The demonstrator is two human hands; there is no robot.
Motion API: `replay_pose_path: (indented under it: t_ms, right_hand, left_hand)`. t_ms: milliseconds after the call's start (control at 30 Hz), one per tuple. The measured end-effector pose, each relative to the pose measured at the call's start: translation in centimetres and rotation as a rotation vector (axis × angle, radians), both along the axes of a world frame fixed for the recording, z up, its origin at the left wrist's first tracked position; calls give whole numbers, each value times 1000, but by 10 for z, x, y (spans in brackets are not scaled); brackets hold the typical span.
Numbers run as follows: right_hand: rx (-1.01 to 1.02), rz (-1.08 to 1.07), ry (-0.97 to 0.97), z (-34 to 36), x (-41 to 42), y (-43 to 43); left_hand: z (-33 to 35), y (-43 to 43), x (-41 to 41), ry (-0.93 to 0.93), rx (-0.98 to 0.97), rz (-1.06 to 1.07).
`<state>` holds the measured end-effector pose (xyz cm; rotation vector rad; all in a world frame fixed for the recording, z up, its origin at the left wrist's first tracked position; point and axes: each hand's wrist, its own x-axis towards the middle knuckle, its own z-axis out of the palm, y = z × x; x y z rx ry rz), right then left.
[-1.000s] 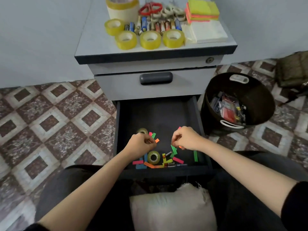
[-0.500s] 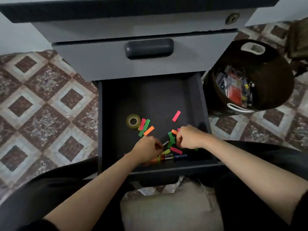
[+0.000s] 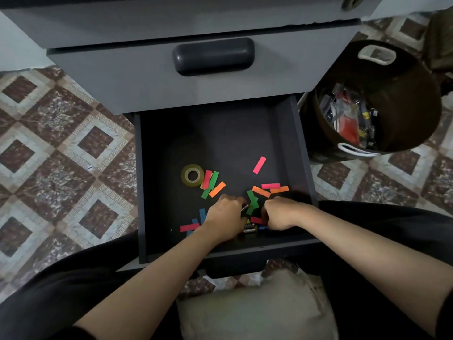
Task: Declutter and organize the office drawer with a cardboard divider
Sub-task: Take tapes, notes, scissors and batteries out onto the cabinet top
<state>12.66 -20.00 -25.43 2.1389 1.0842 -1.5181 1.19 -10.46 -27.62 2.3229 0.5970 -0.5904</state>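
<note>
One open dark drawer point(image 3: 220, 133); black bucket point(image 3: 404, 77) of oddments on the floor point(image 3: 73, 155) off its right edge. Two hands at the front edge: left hand point(image 3: 224, 214), grip curled on a slim silvery item point(image 3: 244, 207); right hand point(image 3: 282, 213), grip curled, on what I cannot tell. Tape roll point(image 3: 192, 175) left of centre. Batteries point(image 3: 250, 228) between the hands. Coloured paper strips point(image 3: 259, 165) scattered over the front half.

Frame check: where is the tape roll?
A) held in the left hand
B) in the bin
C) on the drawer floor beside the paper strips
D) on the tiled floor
C: the tape roll lies flat on the open drawer's floor, right beside the red and green strips.
</note>
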Motion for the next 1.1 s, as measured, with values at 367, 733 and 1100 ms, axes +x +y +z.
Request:
replay_pose_path:
  t_ms: [367,733,1100]
  right_hand:
    - [-9,-32,42,-2,1,-1]
    - [-89,72,6,3,7,3]
    - [-44,33,43,5,10,3]
  left_hand:
    - [-5,-2,-5,27,36,-66]
    - [-8,-3,-1,158,30,-142]
    - [-13,-3,-2,197,60,-173]
